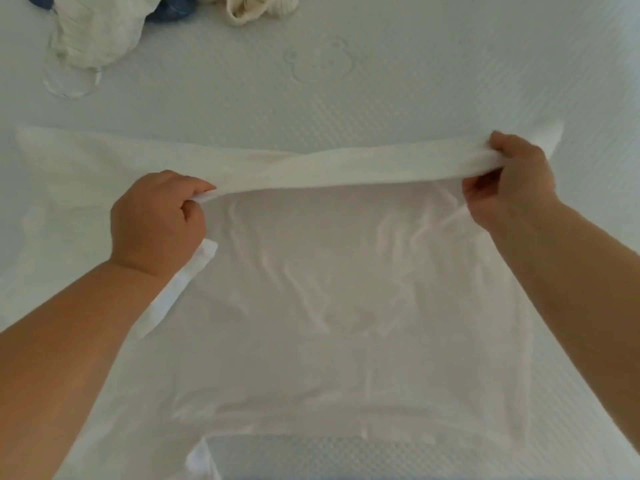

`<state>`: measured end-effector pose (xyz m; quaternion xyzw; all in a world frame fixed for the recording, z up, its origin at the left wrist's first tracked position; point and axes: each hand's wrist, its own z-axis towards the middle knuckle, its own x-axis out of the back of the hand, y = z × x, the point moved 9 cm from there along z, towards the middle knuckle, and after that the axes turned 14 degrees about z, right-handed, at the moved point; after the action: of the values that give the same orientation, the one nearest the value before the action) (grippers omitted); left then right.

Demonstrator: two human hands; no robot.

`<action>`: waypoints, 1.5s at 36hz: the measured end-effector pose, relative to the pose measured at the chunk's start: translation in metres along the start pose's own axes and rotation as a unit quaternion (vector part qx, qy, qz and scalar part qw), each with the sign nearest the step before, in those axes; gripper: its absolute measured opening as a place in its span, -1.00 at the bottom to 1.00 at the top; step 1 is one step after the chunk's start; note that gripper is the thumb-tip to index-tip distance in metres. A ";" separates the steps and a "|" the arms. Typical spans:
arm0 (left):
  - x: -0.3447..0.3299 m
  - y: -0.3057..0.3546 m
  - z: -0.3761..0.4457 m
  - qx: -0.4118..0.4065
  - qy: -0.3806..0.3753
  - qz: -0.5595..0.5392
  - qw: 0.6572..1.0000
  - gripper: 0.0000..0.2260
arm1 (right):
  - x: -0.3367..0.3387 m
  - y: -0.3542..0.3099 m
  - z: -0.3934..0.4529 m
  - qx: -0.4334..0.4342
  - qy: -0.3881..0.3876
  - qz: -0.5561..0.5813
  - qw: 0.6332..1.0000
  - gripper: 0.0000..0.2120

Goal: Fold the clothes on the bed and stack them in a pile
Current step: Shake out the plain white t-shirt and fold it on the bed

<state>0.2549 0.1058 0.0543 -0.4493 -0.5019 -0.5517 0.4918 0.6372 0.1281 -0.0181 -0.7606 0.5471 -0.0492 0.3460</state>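
Observation:
A white garment lies spread flat across the near part of the bed. Its far edge is lifted off the mattress as a taut band between my two hands. My left hand grips that edge at the left, fingers curled round the cloth. My right hand pinches the same edge at the right. A sleeve lies flat to the far left, and another strip of the garment runs under my left wrist.
A heap of unfolded clothes sits at the far edge: a white ribbed piece, something blue and a cream piece. The quilted white mattress stretches between that heap and the garment.

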 end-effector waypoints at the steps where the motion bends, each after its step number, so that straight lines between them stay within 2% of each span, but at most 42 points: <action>1: 0.001 -0.001 -0.004 0.001 -0.002 -0.005 1.000 -0.68 | 0.011 -0.002 -0.005 0.003 0.003 0.004 1.000 -0.82; 5: -0.016 -0.003 -0.021 -0.002 -0.046 -0.007 0.999 -0.69 | 0.065 0.002 -0.014 -0.010 0.032 0.006 0.999 -0.82; 10: -0.065 -0.012 -0.036 -0.003 -0.186 0.026 0.982 -0.74 | 0.123 0.009 -0.006 -0.026 0.094 -0.047 0.994 -0.75; 12: -0.071 -0.012 -0.036 -0.003 -0.208 0.026 0.978 -0.73 | 0.132 0.006 -0.002 -0.039 0.089 -0.062 0.993 -0.79; 14: -0.068 -0.005 -0.031 -0.020 -0.206 0.019 0.978 -0.75 | 0.134 0.002 0.001 -0.058 0.068 -0.095 0.992 -0.83; 18: -0.059 0.015 -0.016 -0.034 -0.186 -0.017 0.982 -0.63 | 0.130 -0.011 0.007 -0.076 0.028 -0.171 0.982 -0.92; 22: -0.053 0.038 0.011 -0.064 -0.119 -0.007 0.991 -0.76 | 0.111 -0.030 0.023 -0.068 0.008 -0.270 0.961 -0.78; 24: -0.058 0.049 0.025 -0.084 -0.108 0.000 0.991 -0.73 | 0.099 -0.037 0.035 -0.070 -0.010 -0.324 0.944 -0.74; 29: -0.089 0.067 0.052 -0.107 -0.149 0.029 0.983 -0.68 | 0.063 -0.047 0.053 -0.094 -0.063 -0.382 0.917 -0.64; 32: -0.100 0.067 0.059 -0.108 -0.167 0.036 0.979 -0.70 | 0.054 -0.048 0.059 -0.089 -0.068 -0.424 0.899 -0.56; 35: -0.097 0.062 0.065 -0.103 -0.155 0.037 0.982 -0.78 | 0.050 -0.053 0.067 -0.049 -0.068 -0.405 0.910 -0.64; 39: -0.097 0.068 0.064 -0.131 -0.161 0.050 0.977 -0.87 | 0.060 -0.058 0.076 -0.040 -0.084 -0.329 0.940 -0.49; 41: -0.097 0.071 0.065 -0.135 -0.168 0.041 0.976 -0.87 | 0.064 -0.059 0.078 -0.044 -0.096 -0.323 0.941 -0.58; 43: -0.093 0.066 0.073 -0.091 -0.163 0.009 0.982 -0.86 | 0.066 -0.061 0.080 -0.044 -0.102 -0.320 0.941 -0.73; 46: -0.093 0.052 0.084 0.003 -0.159 -0.049 0.986 -0.87 | 0.065 -0.065 0.085 -0.026 -0.095 -0.311 0.945 -0.84; 48: -0.097 0.052 0.090 0.022 -0.159 -0.049 0.986 -0.87 | 0.061 -0.068 0.089 -0.010 -0.077 -0.306 0.949 -0.82; 51: -0.107 0.057 0.095 0.031 -0.167 -0.018 0.985 -0.86 | 0.056 -0.072 0.094 0.030 -0.031 -0.321 0.946 -0.66; 54: -0.115 0.060 0.096 0.036 -0.159 0.019 0.986 -0.86 | 0.054 -0.078 0.098 0.091 0.006 -0.356 0.930 -0.69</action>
<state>0.3278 0.2112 -0.0437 -0.5229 -0.5848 -0.4456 0.4314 0.7657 0.1398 -0.0630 -0.8704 0.2353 -0.2237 0.3702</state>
